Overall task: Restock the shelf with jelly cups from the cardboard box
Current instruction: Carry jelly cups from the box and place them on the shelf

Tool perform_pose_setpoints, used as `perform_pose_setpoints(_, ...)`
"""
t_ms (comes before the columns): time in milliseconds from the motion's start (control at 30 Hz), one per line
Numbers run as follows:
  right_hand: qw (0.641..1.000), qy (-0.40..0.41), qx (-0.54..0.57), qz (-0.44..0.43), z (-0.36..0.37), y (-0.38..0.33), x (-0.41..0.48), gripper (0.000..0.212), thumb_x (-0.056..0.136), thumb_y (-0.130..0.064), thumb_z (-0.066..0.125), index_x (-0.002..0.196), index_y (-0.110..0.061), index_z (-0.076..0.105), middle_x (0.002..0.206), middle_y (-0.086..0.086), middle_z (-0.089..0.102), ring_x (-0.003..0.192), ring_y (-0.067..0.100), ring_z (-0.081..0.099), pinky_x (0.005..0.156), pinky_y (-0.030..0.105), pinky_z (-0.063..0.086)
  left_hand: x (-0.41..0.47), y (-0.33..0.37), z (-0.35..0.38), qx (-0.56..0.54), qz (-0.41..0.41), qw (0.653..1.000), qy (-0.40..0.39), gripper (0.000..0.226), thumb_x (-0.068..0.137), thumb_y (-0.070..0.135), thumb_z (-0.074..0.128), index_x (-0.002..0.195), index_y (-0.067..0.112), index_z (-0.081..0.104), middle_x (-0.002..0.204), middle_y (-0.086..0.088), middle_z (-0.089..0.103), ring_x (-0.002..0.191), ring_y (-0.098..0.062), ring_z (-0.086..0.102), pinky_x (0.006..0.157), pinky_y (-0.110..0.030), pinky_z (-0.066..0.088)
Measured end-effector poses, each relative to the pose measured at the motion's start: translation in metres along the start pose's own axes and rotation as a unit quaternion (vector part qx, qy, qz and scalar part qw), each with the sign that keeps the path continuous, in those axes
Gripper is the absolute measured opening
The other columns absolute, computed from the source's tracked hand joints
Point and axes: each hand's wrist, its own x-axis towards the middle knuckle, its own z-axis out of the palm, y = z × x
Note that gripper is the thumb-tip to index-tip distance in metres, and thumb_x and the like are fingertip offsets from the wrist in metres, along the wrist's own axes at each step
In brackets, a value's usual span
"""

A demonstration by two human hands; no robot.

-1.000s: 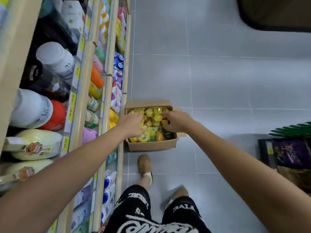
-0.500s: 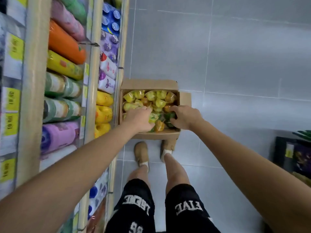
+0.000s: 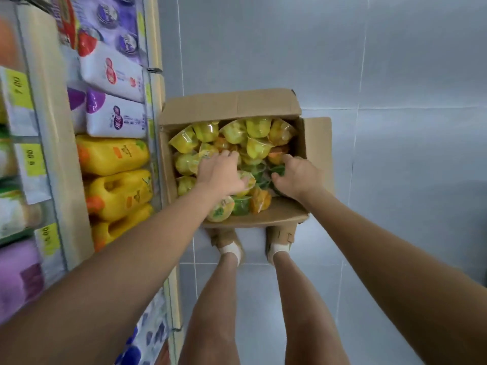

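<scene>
Jelly cups (image 3: 259,127) fill the box (image 3: 229,104), which sits on the grey floor (image 3: 395,61) hard against the foot of the shelf (image 3: 155,83), flaps folded out. Most of the cups are yellow, with some orange ones mixed in and a few green cups (image 3: 241,206) at the near side. They are piled loosely and tilted every way.

In the head view, the only one I have, both hands are down in the box. The left hand (image 3: 220,175) lies palm down on the heap in the left half. Its fingers stretch forward, slightly spread, with the tips touching yellow cups and the thumb against another. I see nothing wrapped in it; it rests flat on the pile. The right hand (image 3: 296,177) is in the right half near the box wall, fingers bent down among green and orange cups and thumb pointing toward the left hand. Its fingertips are buried, so I cannot tell whether it has hold of a cup or only touches them. The hands are near each other but apart.

Left of the box, the shelf holds yellow jugs (image 3: 113,156) with orange caps and white packs (image 3: 110,72) beyond them. Yellow price tags (image 3: 33,159) run along the shelf edges. The forearms cross the frame and hide part of the near shelf. Two tan shoes (image 3: 225,237) stand at the box's near side, toes under its flap.
</scene>
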Motion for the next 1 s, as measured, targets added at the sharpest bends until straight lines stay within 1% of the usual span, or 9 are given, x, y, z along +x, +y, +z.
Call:
perform_pose_setpoints(167,0.996,0.008,0.082,0.046,0.057,0.004,0.07,0.047,0.09,-0.047,0.051,0.122,-0.013,0.052,0.119,0.01,0.059,0.113,0.033,0.054,0.085,0.04,0.045,0.085,-0.026,0.043,-0.016,-0.047,0.999,-0.002,0.072,0.084,0.065,0.05,0.138,0.018,0.043,0.136,-0.004,0.051,0.122,-0.029,0.05,0.089,-0.041,0.044)
perform_pose_setpoints(267,0.98,-0.001,0.173,0.097,0.085,0.004,0.102,0.053,0.088,-0.055,0.051,0.124,-0.016,0.051,0.121,0.007,0.059,0.113,0.03,0.056,0.086,0.04,0.046,0.117,-0.031,0.061,-0.132,-0.126,0.983,-0.023,0.075,0.082,0.072,0.045,0.135,0.019,0.045,0.135,-0.004,0.053,0.123,-0.03,0.05,0.095,-0.043,0.04)
perform_pose_setpoints(400,0.936,-0.01,0.311,0.167,0.11,0.003,0.134,0.074,0.082,-0.067,0.055,0.134,-0.015,0.044,0.129,0.005,0.057,0.119,0.028,0.054,0.095,0.042,0.047,0.152,-0.026,0.079,-0.333,-0.205,0.92,-0.016,0.095,0.06,0.089,0.039,0.126,0.022,0.055,0.125,-0.001,0.061,0.117,-0.029,0.055,0.1,-0.045,0.042)
perform_pose_setpoints(533,0.885,-0.005,0.437,0.16,0.125,-0.002,0.153,0.099,0.062,-0.077,0.063,0.139,-0.018,0.043,0.133,0.001,0.057,0.123,0.023,0.052,0.104,0.041,0.043,0.173,-0.02,0.091,-0.424,-0.213,0.88,0.02,0.073,0.071,0.078,0.048,0.11,0.02,0.066,0.108,0.002,0.068,0.102,-0.023,0.062,0.094,-0.037,0.048)
perform_pose_setpoints(600,0.852,0.003,0.503,0.145,0.13,-0.004,0.16,0.111,0.049,-0.079,0.068,0.139,-0.018,0.044,0.133,-0.003,0.057,0.124,0.017,0.052,0.107,0.038,0.042,0.18,-0.015,0.095,-0.496,-0.229,0.837,0.033,0.058,0.08,0.069,0.055,0.103,0.017,0.065,0.101,0.003,0.066,0.092,-0.017,0.059,0.084,-0.028,0.046)
perform_pose_setpoints(700,0.822,0.014,0.555,0.127,0.13,-0.005,0.161,0.093,0.061,-0.061,0.079,0.137,-0.016,0.047,0.131,-0.002,0.058,0.122,0.015,0.054,0.108,0.037,0.042,0.187,-0.011,0.097,-0.575,-0.28,0.767,0.063,0.04,0.084,0.057,0.062,0.091,0.019,0.056,0.092,0.002,0.059,0.084,-0.016,0.054,0.074,-0.025,0.041)
perform_pose_setpoints(833,0.81,0.015,0.569,0.144,0.13,0.001,0.156,0.05,0.074,-0.043,0.079,0.116,-0.023,0.059,0.116,-0.004,0.065,0.109,0.015,0.061,0.098,0.037,0.05,0.186,-0.014,0.095,-0.609,-0.29,0.736,0.055,0.043,0.078,0.057,0.069,0.093,0.019,0.053,0.104,-0.001,0.065,0.098,-0.021,0.064,0.088,-0.034,0.052)
perform_pose_setpoints(933,0.81,0.01,0.569,0.143,0.123,0.002,0.146,0.05,0.074,-0.042,0.079,0.114,-0.021,0.057,0.113,-0.001,0.065,0.095,0.014,0.058,0.08,0.026,0.05,0.176,-0.016,0.088,-0.63,-0.292,0.718,0.039,0.052,0.077,0.057,0.069,0.107,0.017,0.054,0.116,-0.002,0.063,0.105,-0.022,0.063,0.093,-0.036,0.051)
perform_pose_setpoints(1000,0.819,0.002,0.558,0.134,0.116,0.003,0.134,0.056,0.074,-0.042,0.079,0.12,-0.019,0.059,0.116,-0.001,0.065,0.097,0.014,0.058,0.082,0.027,0.049,0.162,-0.015,0.082,-0.649,-0.292,0.702,0.028,0.061,0.08,0.055,0.067,0.122,0.013,0.052,0.116,0.0,0.06,0.1,-0.018,0.063,0.083,-0.028,0.05)
